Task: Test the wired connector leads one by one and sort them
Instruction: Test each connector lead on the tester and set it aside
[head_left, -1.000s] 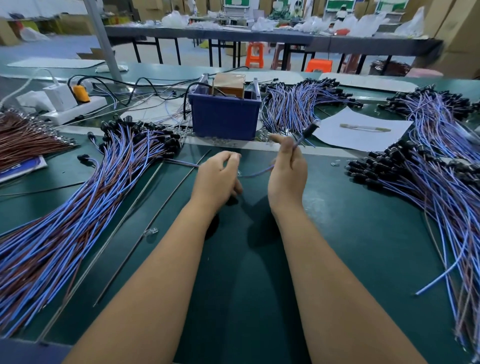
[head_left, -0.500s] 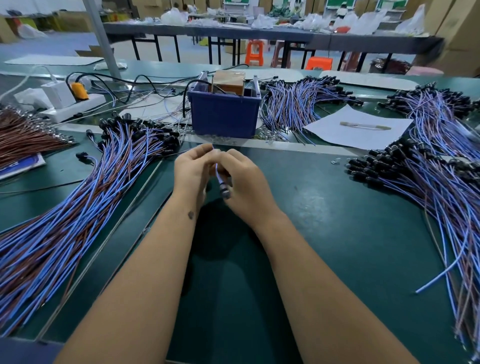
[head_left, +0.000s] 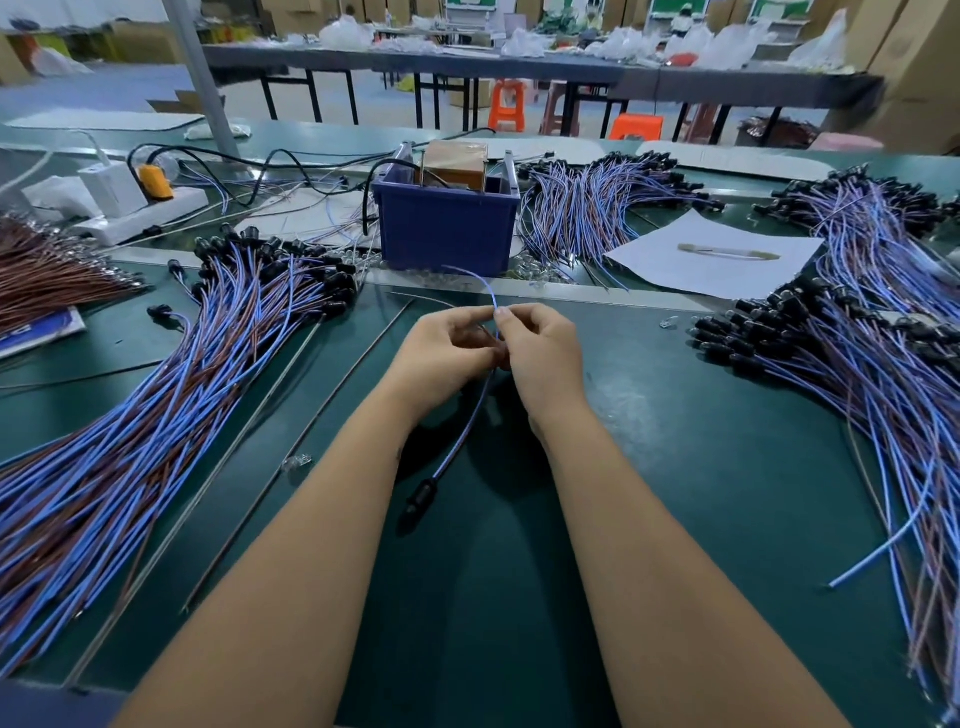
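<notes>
Between both hands, blue-brown lead (head_left: 470, 434) dangles black connector (head_left: 420, 498).

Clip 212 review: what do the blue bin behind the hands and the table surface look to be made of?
Blue bin: likely moulded plastic, matte, uniform colour with a thick rim. Table surface: apparently a dark green rubbery or vinyl mat, smooth with a dull sheen and pale scuffs; exact material unclear.

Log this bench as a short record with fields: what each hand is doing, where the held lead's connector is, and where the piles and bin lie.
left hand: pinches the lead
right hand: pinches the same lead, blue wire end arcing up
connector: black, hangs below the hands over the green mat
piles: one on the left, one on the right, one behind
bin: blue, beyond the hands
</notes>
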